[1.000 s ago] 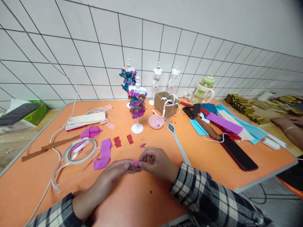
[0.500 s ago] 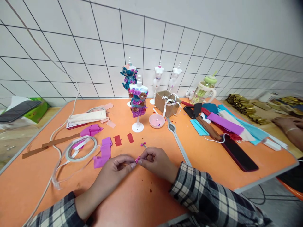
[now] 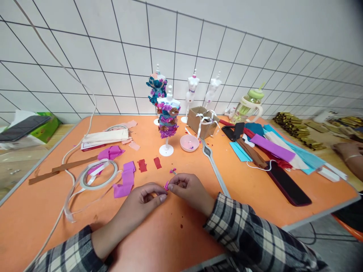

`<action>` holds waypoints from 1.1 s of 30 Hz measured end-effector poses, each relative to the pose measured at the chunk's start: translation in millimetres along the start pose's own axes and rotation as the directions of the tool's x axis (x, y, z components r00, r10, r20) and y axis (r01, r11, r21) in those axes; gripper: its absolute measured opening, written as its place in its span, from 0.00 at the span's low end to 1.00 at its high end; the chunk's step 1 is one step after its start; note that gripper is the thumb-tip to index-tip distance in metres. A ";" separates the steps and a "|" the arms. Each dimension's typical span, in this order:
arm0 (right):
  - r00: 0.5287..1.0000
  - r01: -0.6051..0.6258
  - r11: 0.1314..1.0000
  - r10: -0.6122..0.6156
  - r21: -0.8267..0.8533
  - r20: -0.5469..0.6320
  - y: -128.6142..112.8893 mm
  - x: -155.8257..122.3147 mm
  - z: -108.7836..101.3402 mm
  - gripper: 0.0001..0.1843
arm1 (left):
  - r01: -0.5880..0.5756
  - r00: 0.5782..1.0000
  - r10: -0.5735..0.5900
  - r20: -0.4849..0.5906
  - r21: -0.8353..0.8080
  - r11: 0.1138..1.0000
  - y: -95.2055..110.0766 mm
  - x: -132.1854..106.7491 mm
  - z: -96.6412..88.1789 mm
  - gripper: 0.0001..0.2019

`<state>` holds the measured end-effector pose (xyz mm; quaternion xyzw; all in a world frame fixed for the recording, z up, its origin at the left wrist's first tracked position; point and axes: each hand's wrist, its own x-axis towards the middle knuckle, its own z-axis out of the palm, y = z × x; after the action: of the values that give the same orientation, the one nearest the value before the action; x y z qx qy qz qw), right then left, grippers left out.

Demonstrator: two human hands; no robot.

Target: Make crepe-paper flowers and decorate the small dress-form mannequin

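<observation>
A tiny crumpled piece of magenta crepe paper (image 3: 166,186) is between my two hands, above the orange table. My right hand (image 3: 190,190) pinches it with thumb and forefinger. The fingertips of my left hand (image 3: 146,198) close at its lower end, partly hiding it. Just beyond them lies a small magenta paper flower (image 3: 172,171). Two red paper pieces (image 3: 142,165) and a purple crepe paper strip (image 3: 125,180) lie to the left. Farther back stands a mini dress form (image 3: 169,118) covered in paper flowers.
A pink bowl (image 3: 189,144) and a cardboard box (image 3: 200,122) with white ribbons stand behind my hands. At left is a tape roll (image 3: 99,174) with a cable nearby. A zipper (image 3: 217,170), phone (image 3: 289,184) and folded papers lie right. Another person's hand (image 3: 348,151) rests far right.
The magenta paper sits slightly higher and shows more at the fingertips. My left thumb has slid a little forward past it. The whole view has shifted slightly.
</observation>
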<state>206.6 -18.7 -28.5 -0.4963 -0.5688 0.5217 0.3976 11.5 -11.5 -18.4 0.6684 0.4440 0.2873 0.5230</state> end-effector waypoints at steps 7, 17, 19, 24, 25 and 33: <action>1.000 -0.006 0.998 0.006 -0.062 -0.004 0.0 -3.2 6.0 0.08 | -0.038 0.999 0.036 -0.030 -0.068 0.997 -0.1 3.7 3.4 0.09; 0.997 0.025 0.993 -0.017 -0.118 0.072 -1.0 -1.9 3.3 0.06 | -0.014 1.000 0.016 0.016 -0.096 0.995 7.7 2.1 -0.9 0.09; 0.997 0.020 0.997 -0.015 -0.075 0.074 -0.8 -1.8 2.5 0.07 | -0.011 1.000 0.013 0.020 -0.111 0.994 7.0 2.8 -1.9 0.09; 0.994 -0.023 0.999 0.026 -0.025 0.106 -3.8 -3.4 1.0 0.14 | 0.009 0.999 -0.004 0.037 -0.120 0.993 6.8 3.4 -2.5 0.08; 0.993 -0.044 0.999 0.047 -0.025 0.107 -4.4 -3.6 0.6 0.16 | 0.006 0.999 -0.001 0.043 -0.115 0.993 7.4 3.1 -2.5 0.08; 0.979 -0.140 0.985 0.122 0.101 0.166 -0.6 -0.9 -3.1 0.20 | 0.020 0.997 -0.013 0.078 -0.091 0.996 6.8 0.4 -6.5 0.10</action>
<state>209.6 -19.0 -27.5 -0.4662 -0.5345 0.6158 0.3432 8.2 -8.7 -10.1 0.6506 0.4152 0.2771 0.5723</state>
